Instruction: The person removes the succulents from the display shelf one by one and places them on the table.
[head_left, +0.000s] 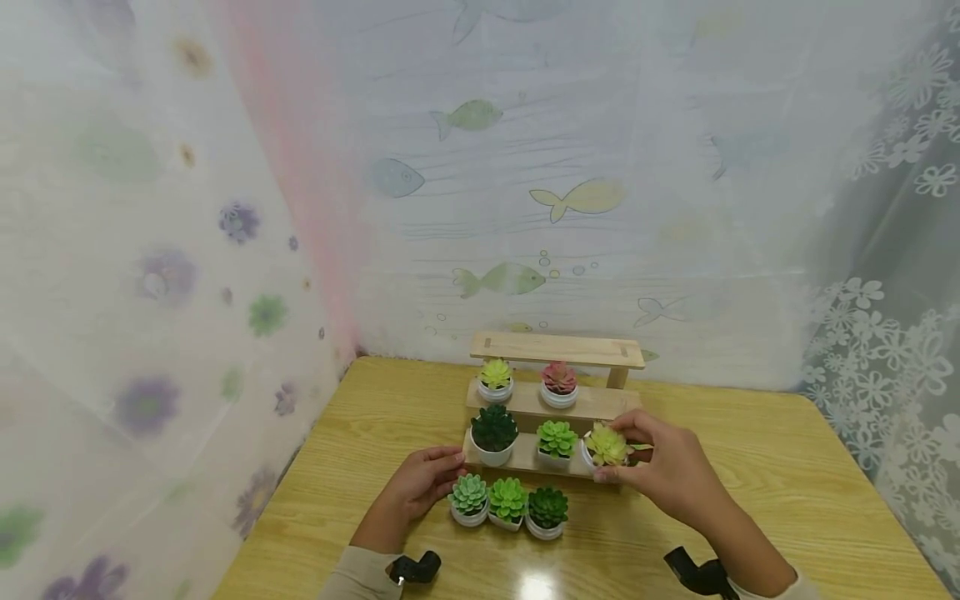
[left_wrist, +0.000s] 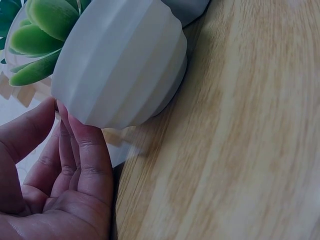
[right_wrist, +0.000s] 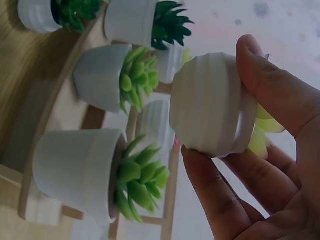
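My right hand (head_left: 663, 467) pinches a ribbed white pot (right_wrist: 207, 105) with a yellow-green succulent (head_left: 606, 446) between thumb and fingers. It is lifted over the right end of the middle step of a wooden plant stand (head_left: 555, 348). A white pot with a green succulent (right_wrist: 137, 182) stands at that end, mostly hidden under my hand in the head view. My left hand (head_left: 423, 483) grips the stand's left end with its fingertips, partly hidden behind a ribbed white pot (left_wrist: 125, 65) in the left wrist view.
On the middle step stand a dark green succulent (head_left: 493, 429) and a bright green one (head_left: 557, 439). The step above bears a yellow succulent (head_left: 495, 375) and a red one (head_left: 559, 379). Three potted succulents (head_left: 507, 500) line up on the table (head_left: 750, 500) in front.
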